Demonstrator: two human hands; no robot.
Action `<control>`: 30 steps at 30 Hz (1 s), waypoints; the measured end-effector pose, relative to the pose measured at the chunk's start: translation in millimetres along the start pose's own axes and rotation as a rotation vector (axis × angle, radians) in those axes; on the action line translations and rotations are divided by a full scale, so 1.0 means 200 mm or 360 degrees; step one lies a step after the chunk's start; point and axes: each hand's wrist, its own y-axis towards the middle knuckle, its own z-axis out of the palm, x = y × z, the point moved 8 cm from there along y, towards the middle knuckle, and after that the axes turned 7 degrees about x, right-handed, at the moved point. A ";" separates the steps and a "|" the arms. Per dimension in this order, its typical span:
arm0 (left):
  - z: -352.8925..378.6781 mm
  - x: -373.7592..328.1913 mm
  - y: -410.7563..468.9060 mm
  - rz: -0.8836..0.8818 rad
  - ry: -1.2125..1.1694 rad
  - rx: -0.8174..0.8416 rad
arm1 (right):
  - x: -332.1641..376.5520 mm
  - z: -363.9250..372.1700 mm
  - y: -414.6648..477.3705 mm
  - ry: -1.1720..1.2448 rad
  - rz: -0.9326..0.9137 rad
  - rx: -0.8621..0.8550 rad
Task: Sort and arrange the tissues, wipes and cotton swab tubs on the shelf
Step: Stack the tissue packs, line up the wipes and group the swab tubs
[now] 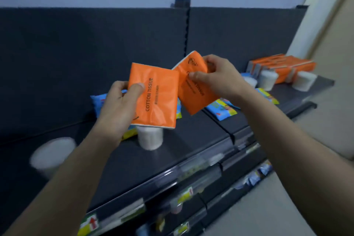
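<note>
Risks, judged from the present layout:
- The left pack (153, 97) is hanging with its lower edge over the top of a tub (150, 138). Whether they are touching cannot be told. If the pack is going down here, it is likely knocking the tub over or rolling it toward the front lip of the shelf (191, 140).
- Both packs are soft film and are being held at one side only, so the free ends are sagging. A loosened pinch is risking a drop onto the wipes (222, 109) or off the shelf.
- The right pack (193, 90) is overlapping the left pack's edge in view. The two may be snagging as they part.
- The orange stack (283, 69) is sitting well apart at the far right, with tubs just in front of it. A long reach there is risking a brush against them.

Pose:
- The left hand (118, 105) is gripping the left pack by its left side, thumb on the printed face, fingers behind, forearm rising from the lower left.
- The right hand (216, 78) is pinching the right pack near its upper right, thumb in front, fingers curled behind, pack tilted.
- Both packs are being held in the air in front of the back panel, above the shelf's middle.
</note>
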 end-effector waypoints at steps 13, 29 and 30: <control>1.57 -0.06 0.17 -0.0149 -0.0139 0.0548 | -1.01 -1.22 -0.07 -0.0121 0.0273 -0.0247; 2.72 0.03 0.80 -0.0293 -0.0044 0.0908 | -1.72 -2.06 0.30 -0.0317 0.0559 -0.0556; 2.77 0.02 0.85 -0.0248 -0.0020 0.0904 | -1.74 -2.10 0.35 -0.0312 0.0556 -0.0586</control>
